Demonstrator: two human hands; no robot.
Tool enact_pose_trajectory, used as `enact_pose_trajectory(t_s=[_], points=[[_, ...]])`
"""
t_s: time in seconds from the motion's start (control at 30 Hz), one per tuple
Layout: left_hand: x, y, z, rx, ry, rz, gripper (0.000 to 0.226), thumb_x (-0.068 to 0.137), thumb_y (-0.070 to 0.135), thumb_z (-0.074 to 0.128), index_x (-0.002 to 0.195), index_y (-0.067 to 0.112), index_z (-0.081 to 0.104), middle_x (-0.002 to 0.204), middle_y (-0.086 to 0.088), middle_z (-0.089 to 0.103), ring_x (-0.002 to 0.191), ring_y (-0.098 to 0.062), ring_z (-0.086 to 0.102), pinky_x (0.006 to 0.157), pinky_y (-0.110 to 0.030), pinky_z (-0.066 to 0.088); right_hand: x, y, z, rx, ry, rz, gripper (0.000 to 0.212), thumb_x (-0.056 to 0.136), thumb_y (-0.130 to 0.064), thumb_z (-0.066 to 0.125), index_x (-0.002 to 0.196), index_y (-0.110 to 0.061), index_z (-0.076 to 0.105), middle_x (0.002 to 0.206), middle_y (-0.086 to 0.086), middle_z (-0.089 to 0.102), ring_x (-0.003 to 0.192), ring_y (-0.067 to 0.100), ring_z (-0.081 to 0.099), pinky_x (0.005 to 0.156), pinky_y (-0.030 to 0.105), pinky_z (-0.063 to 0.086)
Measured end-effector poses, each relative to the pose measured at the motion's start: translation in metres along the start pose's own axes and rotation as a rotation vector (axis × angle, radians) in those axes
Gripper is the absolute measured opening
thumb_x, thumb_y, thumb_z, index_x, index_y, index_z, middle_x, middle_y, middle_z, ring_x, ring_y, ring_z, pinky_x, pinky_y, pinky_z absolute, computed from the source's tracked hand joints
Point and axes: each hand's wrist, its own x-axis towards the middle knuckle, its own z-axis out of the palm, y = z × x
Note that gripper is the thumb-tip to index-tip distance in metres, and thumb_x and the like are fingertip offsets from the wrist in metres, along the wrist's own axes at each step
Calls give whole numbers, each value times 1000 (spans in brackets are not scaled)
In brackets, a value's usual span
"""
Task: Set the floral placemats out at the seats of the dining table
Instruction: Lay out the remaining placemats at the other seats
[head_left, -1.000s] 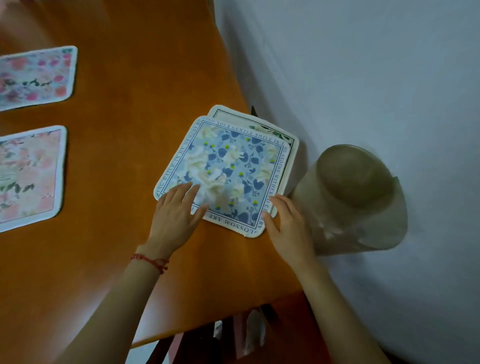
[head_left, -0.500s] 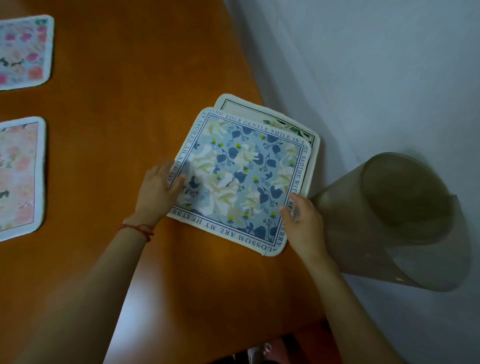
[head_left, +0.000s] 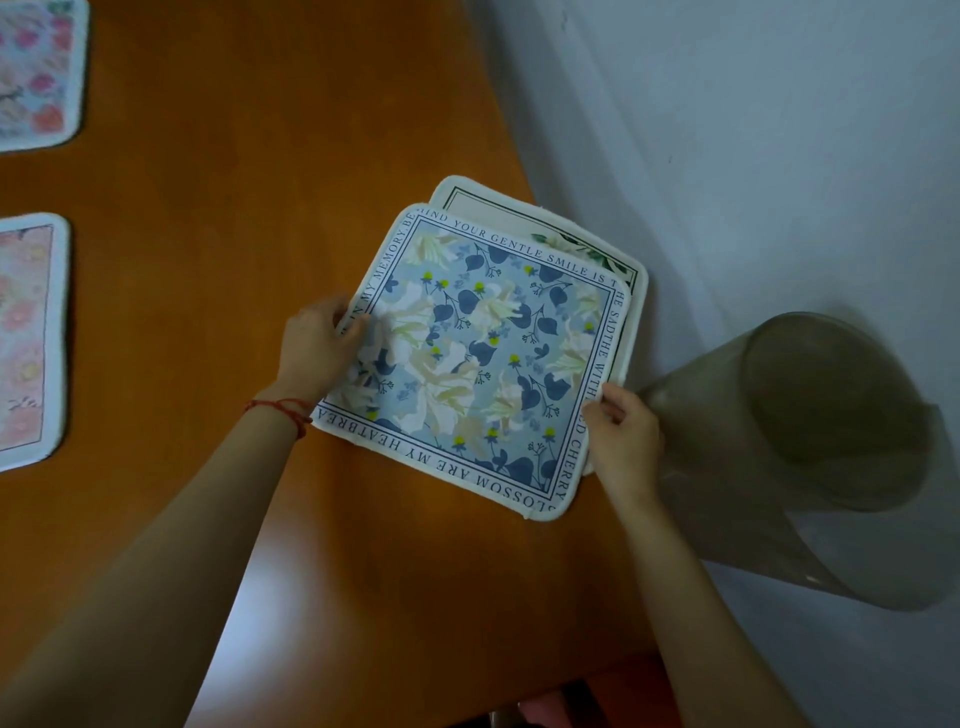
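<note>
- Blue placemat lies on the bench, overlapping a cream placemat;
- Left hand fingers pinch the blue placemat's left edge; right hand fingers pinch its right edge.

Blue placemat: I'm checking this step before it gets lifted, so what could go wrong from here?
1. The blue placemat lies on a white placemat; both hands, left hand and right hand, grip its edges, and the lower one may drag along.
2. The stack sits at the table edge by the wall, so the white one could slip off.
</note>
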Motion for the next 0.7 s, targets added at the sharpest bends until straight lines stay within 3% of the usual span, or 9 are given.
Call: enact_pose_trajectory(t_s=[0.07, 0.17, 0.27, 0.4, 0.47, 0.6, 0.7], points=[[4, 3, -2, -28, 21, -7, 20, 93, 16, 51, 101, 2, 63, 83, -13, 61, 66, -21, 53, 49, -15, 36, 1, 1, 1, 2, 8, -12, 18, 89, -5, 54, 104, -8, 64, 82, -6, 60, 67, -2, 53, 59, 9, 45], [7, 5, -4, -77, 54, -44, 25, 90, 13, 56, 110, 0, 64, 101, -19, 68, 79, -23, 57, 67, -25, 42, 3, 2, 3, 14, 24, -23, 17, 89, -3, 54, 102, -9, 63, 78, -11, 56, 68, -4, 51, 57, 7, 40], [8, 7, -7, -101, 78, -83, 27, 89, 11, 57, 113, -2, 63, 105, -21, 68, 80, -21, 54, 73, -29, 44, 5, 1, 7, 57, 37, 4, 16, 87, 0, 55, 98, -11, 61, 76, -14, 54, 71, 4, 51, 67, 21, 44], [5, 5, -11, -165, 105, -142, 30, 87, 11, 60, 116, 1, 63, 110, -18, 67, 90, -27, 63, 76, -26, 45, 10, 7, 11, 118, 42, 48, 17, 84, 2, 55, 87, -13, 61, 89, 4, 66, 81, 19, 62, 70, 28, 51], [1, 1, -12, -202, 112, -176, 30, 85, 11, 63, 114, 1, 64, 110, -18, 67, 89, -24, 61, 77, -25, 44, 11, 9, 13, 153, 39, 80, 15, 85, 1, 55, 89, -10, 64, 89, 6, 68, 79, 21, 65, 66, 28, 52], [-9, -8, -14, -249, 96, -249, 32, 81, 11, 69, 111, 0, 65, 106, -19, 68, 81, -17, 56, 75, -26, 45, 8, 10, 20, 88, 28, 59, 16, 88, -5, 56, 101, -8, 65, 87, 4, 65, 68, 8, 57, 54, 17, 41], [-19, -13, -17, -285, 101, -287, 32, 80, 10, 70, 110, -1, 66, 104, -20, 68, 77, -18, 57, 72, -26, 46, 10, 11, 22, 56, 31, 24, 23, 89, -4, 55, 109, -8, 65, 96, 7, 68, 79, 15, 61, 58, 15, 44]])
